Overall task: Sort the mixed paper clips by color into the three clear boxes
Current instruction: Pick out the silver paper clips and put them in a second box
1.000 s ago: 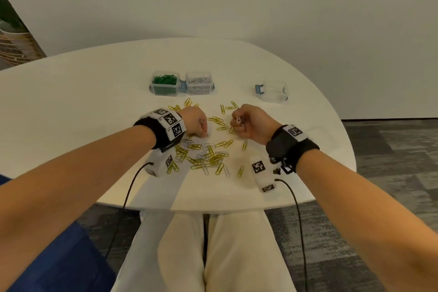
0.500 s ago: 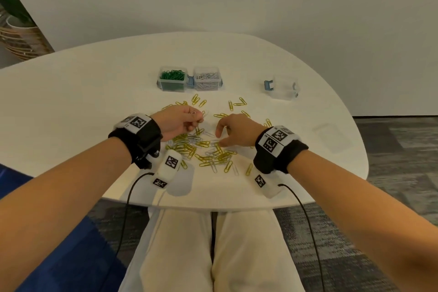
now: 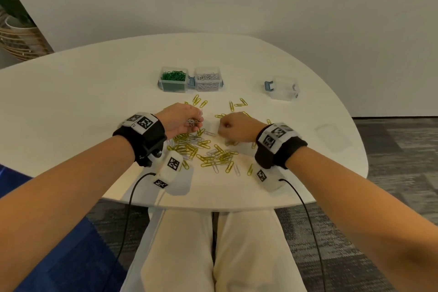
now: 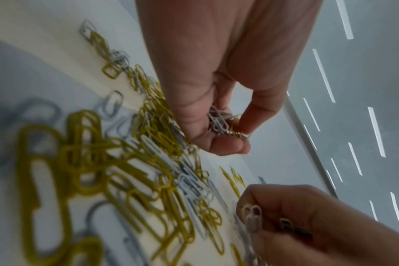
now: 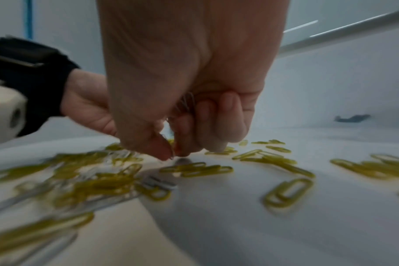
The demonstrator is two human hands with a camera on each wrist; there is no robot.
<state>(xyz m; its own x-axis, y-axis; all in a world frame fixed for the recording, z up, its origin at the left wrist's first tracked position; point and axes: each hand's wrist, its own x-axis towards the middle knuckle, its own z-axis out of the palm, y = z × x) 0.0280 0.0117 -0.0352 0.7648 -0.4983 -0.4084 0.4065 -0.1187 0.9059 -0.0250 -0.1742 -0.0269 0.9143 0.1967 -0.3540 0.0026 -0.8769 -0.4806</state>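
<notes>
A heap of yellow and silver paper clips [image 3: 201,149] lies on the white table [image 3: 71,106] in front of me. My left hand [image 3: 189,121] hovers over the heap's far side, its fingers curled round a small bunch of silver clips [image 4: 221,122]. My right hand [image 3: 227,127] is lowered to the table beside it, fingers curled round silver clips [image 4: 253,216] and thumb and forefinger pinched together just above the surface [image 5: 171,153]. At the back stand a clear box of green clips [image 3: 174,79], a clear box of silver clips [image 3: 208,79] and an empty clear box [image 3: 283,89].
Loose yellow clips [image 3: 237,104] are scattered between the heap and the boxes. A clear lid [image 3: 331,135] lies flat near the table's right edge. The near table edge runs just behind my wrists. A wicker planter [image 3: 16,38] stands far left.
My right hand curled from a spread reach into a fist holding silver clips and shifted left. My left hand stayed over the heap with its silver clips. The view tilted slightly.
</notes>
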